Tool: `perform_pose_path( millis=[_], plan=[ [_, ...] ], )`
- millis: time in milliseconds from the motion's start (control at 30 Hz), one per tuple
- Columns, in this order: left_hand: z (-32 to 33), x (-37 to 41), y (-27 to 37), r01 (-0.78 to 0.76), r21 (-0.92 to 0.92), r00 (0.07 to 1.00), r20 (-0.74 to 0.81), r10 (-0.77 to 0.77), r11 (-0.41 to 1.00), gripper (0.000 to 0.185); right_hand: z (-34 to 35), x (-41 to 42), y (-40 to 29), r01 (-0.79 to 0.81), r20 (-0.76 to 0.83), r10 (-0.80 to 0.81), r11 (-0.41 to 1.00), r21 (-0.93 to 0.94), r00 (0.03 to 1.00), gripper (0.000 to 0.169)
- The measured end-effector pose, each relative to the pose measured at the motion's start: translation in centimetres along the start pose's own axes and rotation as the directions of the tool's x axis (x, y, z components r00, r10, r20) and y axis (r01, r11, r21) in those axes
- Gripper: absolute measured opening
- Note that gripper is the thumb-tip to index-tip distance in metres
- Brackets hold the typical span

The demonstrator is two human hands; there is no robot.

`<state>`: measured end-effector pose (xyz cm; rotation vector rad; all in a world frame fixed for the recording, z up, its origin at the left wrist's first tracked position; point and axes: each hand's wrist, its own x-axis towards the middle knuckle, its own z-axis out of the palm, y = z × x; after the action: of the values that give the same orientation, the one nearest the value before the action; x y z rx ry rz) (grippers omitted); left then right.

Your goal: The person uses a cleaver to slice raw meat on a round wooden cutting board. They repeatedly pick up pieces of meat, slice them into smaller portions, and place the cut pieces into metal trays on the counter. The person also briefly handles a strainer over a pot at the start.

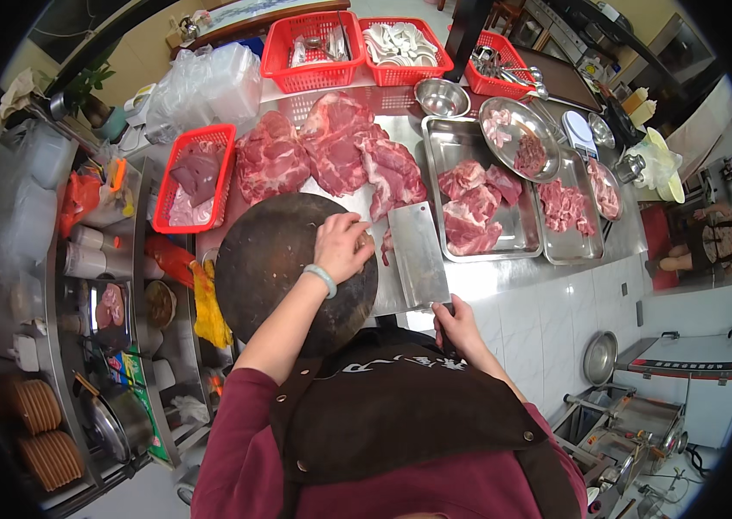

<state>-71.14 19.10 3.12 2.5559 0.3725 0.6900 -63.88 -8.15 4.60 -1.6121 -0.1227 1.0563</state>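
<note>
My right hand (460, 329) grips the dark handle of a broad Chinese cleaver (419, 256), its blade lying flat-side up over the steel table's near edge. At the right rim of a round, dark chopping block (275, 259) is my left hand (342, 245), fingers bent downward; whether they hold anything is hidden. Only small scraps lie on the block. Large slabs of raw meat (333, 146) are spread behind it. A small strip of meat (386, 248) sits between the block and the blade. Right of the cleaver, a deep steel tray (528, 250) contains several meat chunks (471, 217).
A red basket (161, 217) of liver and pale meat stands left of the block. A shallower tray (589, 253) holds cut meat, with a steel plate (512, 152) resting across both trays. Red baskets (314, 81) line the back. Shelves (145, 337) flank the left side.
</note>
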Motion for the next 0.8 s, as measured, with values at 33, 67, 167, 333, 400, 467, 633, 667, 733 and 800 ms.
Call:
perform_pose_path(
  millis=[33, 67, 167, 333, 400, 467, 633, 667, 733, 800],
  plan=[
    [0.2, 0.3, 0.4, -0.052, 0.029, 0.998, 0.033, 0.052, 0.998, 0.026, 0.1, 0.1, 0.1, -0.008, 0.005, 0.008, 1.0, 0.006, 1.0, 0.017],
    [0.8, 0.3, 0.1, -0.086, 0.036, 0.993, 0.087, 0.082, 0.996, 0.023, 0.3, 0.0, 0.2, -0.017, 0.007, 0.017, 1.0, 0.011, 1.0, 0.017],
    [0.9, 0.7, -0.2, -0.014, 0.105, 0.98, 0.199, -0.007, 0.994, 0.014, 0.7, 0.2, 0.2, -0.025, 0.022, 0.024, 1.0, 0.013, 0.999, 0.017],
    [-1.4, -0.9, -2.2, 0.118, -0.022, 0.99, 0.085, -0.116, 0.993, 0.009, 0.8, 0.7, 0.7, -0.021, 0.075, 0.026, 0.997, -0.077, 0.997, 0.017],
    [-1.9, -1.7, -2.7, 0.158, -0.07, 0.987, 0.046, -0.155, 0.985, 0.012, 1.0, 1.1, 0.7, -0.026, 0.111, 0.034, 0.997, -0.075, 0.993, 0.017],
    [-2.3, -2.4, -2.3, 0.26, -0.224, 0.966, 0.056, -0.254, 0.939, 0.017, 1.2, 1.7, 0.8, -0.038, 0.144, 0.048, 0.997, -0.067, 0.988, 0.018],
    [-1.5, -3.5, -1.8, 0.216, -0.254, 0.96, -0.119, -0.253, 0.943, 0.043, 1.3, 3.4, 1.2, -0.065, 0.211, 0.073, 0.997, -0.042, 0.975, 0.019],
    [-1.2, -3.7, -1.6, 0.211, -0.218, 0.959, -0.143, -0.245, 0.953, 0.052, 1.5, 3.7, 1.2, -0.063, 0.226, 0.074, 0.997, -0.055, 0.971, 0.019],
    [-0.2, -4.5, -1.4, 0.253, -0.183, 0.946, -0.159, -0.282, 0.95, 0.061, 2.1, 4.2, 1.3, -0.062, 0.27, 0.086, 0.994, -0.093, 0.959, 0.019],
    [0.9, -4.8, -0.7, 0.3, -0.08, 0.94, -0.149, -0.309, 0.951, 0.07, 2.7, 4.5, 1.7, -0.006, 0.307, 0.043, 0.993, -0.121, 0.951, 0.019]
  ],
)
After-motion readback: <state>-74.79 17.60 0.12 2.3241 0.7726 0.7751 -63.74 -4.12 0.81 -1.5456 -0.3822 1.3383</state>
